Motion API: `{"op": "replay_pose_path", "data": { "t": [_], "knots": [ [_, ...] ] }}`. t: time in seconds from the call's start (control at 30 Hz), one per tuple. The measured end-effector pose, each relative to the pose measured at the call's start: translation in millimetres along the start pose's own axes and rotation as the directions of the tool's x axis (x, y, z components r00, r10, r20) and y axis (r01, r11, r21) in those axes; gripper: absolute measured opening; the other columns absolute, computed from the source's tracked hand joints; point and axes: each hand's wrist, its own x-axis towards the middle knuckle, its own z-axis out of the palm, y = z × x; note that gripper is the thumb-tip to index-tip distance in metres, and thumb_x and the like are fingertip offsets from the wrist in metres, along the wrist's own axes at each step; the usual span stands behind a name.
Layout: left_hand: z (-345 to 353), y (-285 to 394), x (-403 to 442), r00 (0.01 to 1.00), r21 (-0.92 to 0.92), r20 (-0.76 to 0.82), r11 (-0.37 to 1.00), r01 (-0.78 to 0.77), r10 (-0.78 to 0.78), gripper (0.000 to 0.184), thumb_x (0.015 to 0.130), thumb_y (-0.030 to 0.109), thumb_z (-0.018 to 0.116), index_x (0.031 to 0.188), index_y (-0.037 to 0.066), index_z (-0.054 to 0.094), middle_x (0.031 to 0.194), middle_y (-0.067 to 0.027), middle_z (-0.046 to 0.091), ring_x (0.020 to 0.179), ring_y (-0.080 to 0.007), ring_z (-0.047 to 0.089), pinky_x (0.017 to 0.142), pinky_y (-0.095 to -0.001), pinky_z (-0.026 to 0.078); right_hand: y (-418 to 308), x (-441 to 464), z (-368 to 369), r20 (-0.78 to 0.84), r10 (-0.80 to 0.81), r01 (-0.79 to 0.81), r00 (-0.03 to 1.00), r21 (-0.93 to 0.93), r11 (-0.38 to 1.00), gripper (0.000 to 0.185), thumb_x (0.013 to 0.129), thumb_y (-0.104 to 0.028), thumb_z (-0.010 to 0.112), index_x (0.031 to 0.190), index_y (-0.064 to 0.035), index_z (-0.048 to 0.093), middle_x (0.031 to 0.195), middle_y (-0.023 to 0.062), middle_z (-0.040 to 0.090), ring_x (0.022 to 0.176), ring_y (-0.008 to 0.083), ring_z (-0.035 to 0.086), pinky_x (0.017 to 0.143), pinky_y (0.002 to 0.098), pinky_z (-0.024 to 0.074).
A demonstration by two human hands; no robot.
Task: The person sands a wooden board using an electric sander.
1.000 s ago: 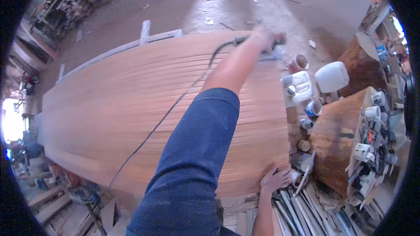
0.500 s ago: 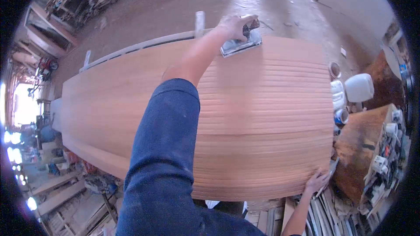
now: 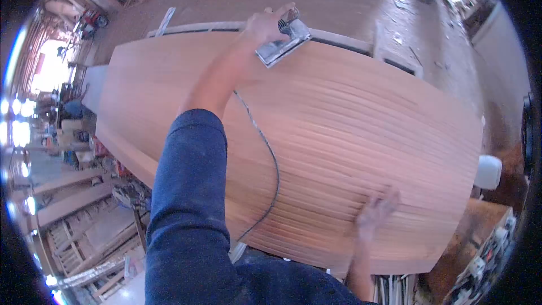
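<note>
My left hand (image 3: 264,27) is closed around the grip of a sander (image 3: 284,42) with a flat rectangular base. The sander sits near the far edge of a large reddish-brown wooden panel (image 3: 339,130) with rows of lengthwise ridges. A dark cord (image 3: 276,169) curves across the panel from beneath my left forearm to the near edge. My right hand (image 3: 375,212) is over the near right part of the panel, seemingly laid on its surface. Its fingers are stretched out and somewhat blurred, with nothing in them.
Pale frame rails (image 3: 339,40) stick out past the panel's far edge. A white plastic jug (image 3: 488,172) stands off the right end, beside a brown wooden slab (image 3: 460,237) and clutter. Wooden boards (image 3: 70,200) and strips lie at the lower left.
The view has turned, and the sander has moved left along the far edge in my left hand. My right hand has left the panel's near edge and moved inward. The cord now shows.
</note>
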Motion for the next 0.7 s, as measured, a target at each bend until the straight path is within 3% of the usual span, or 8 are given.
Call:
{"op": "replay_pose_path", "data": {
  "t": [0.07,0.17,0.23,0.3,0.4,0.53,0.6,0.7],
  "knots": [
    [18.6,-72.3,4.8,0.996,0.023,-0.088,1.0,-0.012,0.014,0.106,0.066,0.057,0.08,0.155,0.03,0.03,0.135,-0.0221,0.056,0.109,-0.0424,0.065,0.094,-0.0516,0.052,-110.7,7.6,7.4,0.11,-0.083,0.055,0.99,0.232,0.971,0.068,0.101,-0.039,0.049,0.155,-0.0044,0.028,0.163,0.0206,0.018,0.151,0.0398,0.016,0.123,0.0512,0.0124],
    [28.7,-141.1,-8.4,0.986,-0.011,-0.165,0.999,-0.032,0.03,0.103,0.066,0.055,0.081,0.153,0.028,0.034,0.134,-0.0214,0.058,0.113,-0.0412,0.063,0.098,-0.051,0.05,-186.5,17.2,9.5,0.205,-0.277,0.252,0.939,0.14,0.957,0.07,0.099,-0.041,0.052,0.155,-0.0052,0.03,0.164,0.0174,0.02,0.151,0.0395,0.015,0.123,0.0512,0.0113],
    [19.8,-195.4,-10.3,0.987,-0.073,-0.159,0.997,-0.029,0.017,0.102,0.066,0.052,0.083,0.153,0.032,0.033,0.133,-0.0203,0.059,0.116,-0.0398,0.061,0.1,-0.0506,0.049,-192.8,19.1,21.7,0.165,-0.272,0.255,0.948,0.114,0.96,0.071,0.098,-0.041,0.053,0.155,-0.0055,0.031,0.164,0.0165,0.022,0.151,0.0394,0.015,0.123,0.0519,0.0112],
    [25.4,-265.4,-18.0,0.979,-0.021,-0.06,0.981,0.192,-0.193,0.101,0.066,0.052,0.083,0.152,0.025,0.038,0.135,-0.0192,0.06,0.12,-0.0384,0.06,0.101,-0.048,0.048,-207.5,7.7,24.8,0.148,-0.258,0.25,0.955,0.072,0.966,0.071,0.097,-0.041,0.054,0.155,-0.0058,0.031,0.163,0.0156,0.024,0.151,0.0394,0.015,0.122,0.0526,0.011],
    [50.4,-366.8,-17.7,0.971,0.044,-0.224,0.994,0.099,-0.086,0.101,0.067,0.059,0.079,0.151,0.017,0.04,0.126,-0.0208,0.065,0.112,-0.0412,0.064,0.098,-0.0477,0.05,-219.6,12.8,24.2,0.156,-0.231,0.225,0.96,0.054,0.973,0.07,0.097,-0.041,0.053,0.154,-0.0054,0.032,0.162,0.0169,0.026,0.151,0.0395,0.017,0.122,0.0543,0.0111],
    [65.4,-485.0,-21.5,0.965,-0.351,-0.249,0.936,-0.013,-0.08,0.094,0.067,0.033,0.088,0.148,0.014,0.044,0.142,-0.0192,0.053,0.132,-0.0353,0.051,0.11,-0.0447,0.04,-219.2,15.0,32.5,0.103,-0.258,0.256,0.961,0.035,0.966,0.07,0.096,-0.043,0.052,0.15,-0.0001,0.038,0.158,0.0233,0.032,0.149,0.042,0.021,0.121,0.0559,0.0113],
    [43.8,-506.0,-37.0,0.979,-0.286,-0.14,0.953,0.1,-0.145,0.092,0.068,0.026,0.088,0.146,0.01,0.044,0.147,-0.0174,0.049,0.137,-0.0296,0.046,0.114,-0.0406,0.036,-224.4,16.3,20.9,0.156,-0.305,0.306,0.94,0.017,0.952,0.069,0.099,-0.041,0.047,0.152,-0.0003,0.033,0.159,0.0244,0.028,0.149,0.0435,0.02,0.12,0.056,0.0115],
    [71.5,-596.5,-47.2,0.962,-0.373,-0.213,0.924,0.083,-0.173,0.095,0.068,0.028,0.088,0.149,0.011,0.042,0.136,-0.0183,0.06,0.127,-0.0318,0.056,0.108,-0.0418,0.043,-221.2,16.7,31.8,0.105,-0.349,0.351,0.931,0.0,0.936,0.07,0.099,-0.043,0.043,0.152,0.002,0.033,0.159,0.0259,0.028,0.148,0.0441,0.022,0.12,0.0569,0.012]
  ]
}}
